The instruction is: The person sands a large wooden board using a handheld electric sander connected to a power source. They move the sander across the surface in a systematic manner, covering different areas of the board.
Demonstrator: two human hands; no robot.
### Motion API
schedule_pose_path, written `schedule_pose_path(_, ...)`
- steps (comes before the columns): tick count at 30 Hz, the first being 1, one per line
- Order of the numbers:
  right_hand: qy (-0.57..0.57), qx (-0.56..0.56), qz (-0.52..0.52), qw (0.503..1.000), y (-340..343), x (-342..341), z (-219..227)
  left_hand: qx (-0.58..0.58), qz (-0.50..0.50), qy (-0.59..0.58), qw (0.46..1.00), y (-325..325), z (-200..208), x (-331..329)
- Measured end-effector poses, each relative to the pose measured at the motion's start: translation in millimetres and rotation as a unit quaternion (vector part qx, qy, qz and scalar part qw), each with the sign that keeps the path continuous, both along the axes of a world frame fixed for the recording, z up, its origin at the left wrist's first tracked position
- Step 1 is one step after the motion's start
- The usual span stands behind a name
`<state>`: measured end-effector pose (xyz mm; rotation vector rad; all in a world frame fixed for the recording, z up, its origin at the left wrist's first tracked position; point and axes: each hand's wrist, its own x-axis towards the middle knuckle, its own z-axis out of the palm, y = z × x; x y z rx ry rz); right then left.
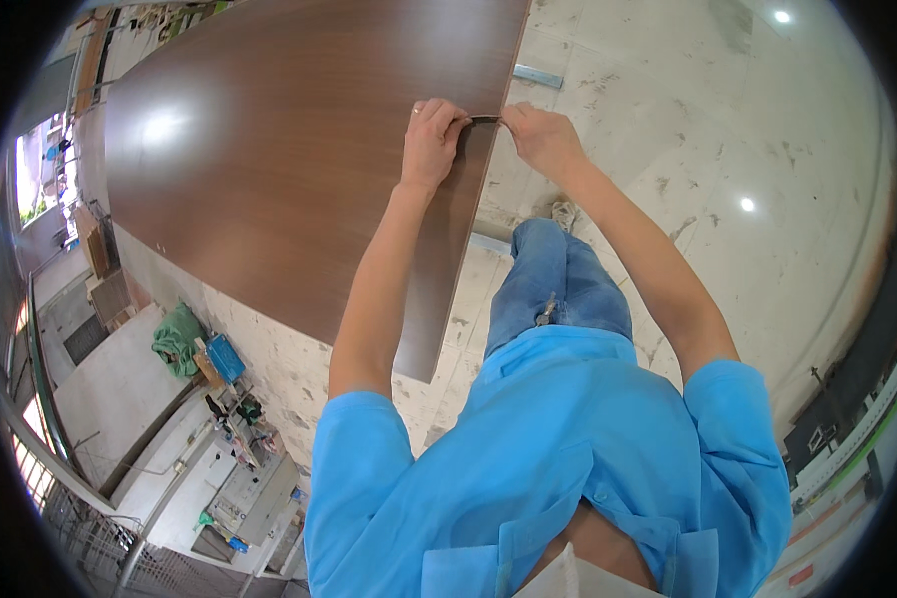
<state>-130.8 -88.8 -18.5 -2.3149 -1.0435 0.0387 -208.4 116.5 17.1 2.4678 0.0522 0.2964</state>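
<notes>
Scuffed floor (728, 289), metal bar (538, 76), green cloth (176, 337) — panel (299, 189)

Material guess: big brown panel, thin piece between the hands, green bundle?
Brown panel: probably laminate or veneered board, satin; faint wood-like streaks, soft glare. 
Thin piece: dark, maybe plastic or metal; too small to tell. 
Green bundle: likely fabric, matte; loose, crumpled folds.

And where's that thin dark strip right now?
In the head view, the thin dark strip is at upper centre, pinched between the left hand and right hand, by the brown panel's right edge.
</notes>
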Motion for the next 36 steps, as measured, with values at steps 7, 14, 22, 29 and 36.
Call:
schedule_pose_path(7, 0.059, 0.0, 0.033, 0.998, -4.8, -98.6, 3.8, -0.002, 0.029, 0.006, 1.0, -6.6, 4.5, -104.5)
schedule_pose_path(14, 0.036, -0.001, 0.032, 0.999, -10.3, -196.2, 6.6, -0.027, 0.009, 0.015, 0.999, -9.3, 3.4, -209.2)
schedule_pose_path(22, 0.03, 0.016, -0.001, 0.999, -21.6, -335.1, 15.7, -0.058, -0.05, -0.005, 0.997, -8.1, -1.4, -328.4)
schedule_pose_path(29, 0.056, -0.038, -0.037, 0.997, -17.7, -446.3, 10.6, -0.061, -0.133, 0.023, 0.989, 10.7, -2.4, -415.8)
schedule_pose_path(36, 0.17, -0.052, -0.025, 0.984, -22.1, -531.9, 29.7, -0.026, -0.274, 0.157, 0.948, 27.1, 13.1, -477.2)
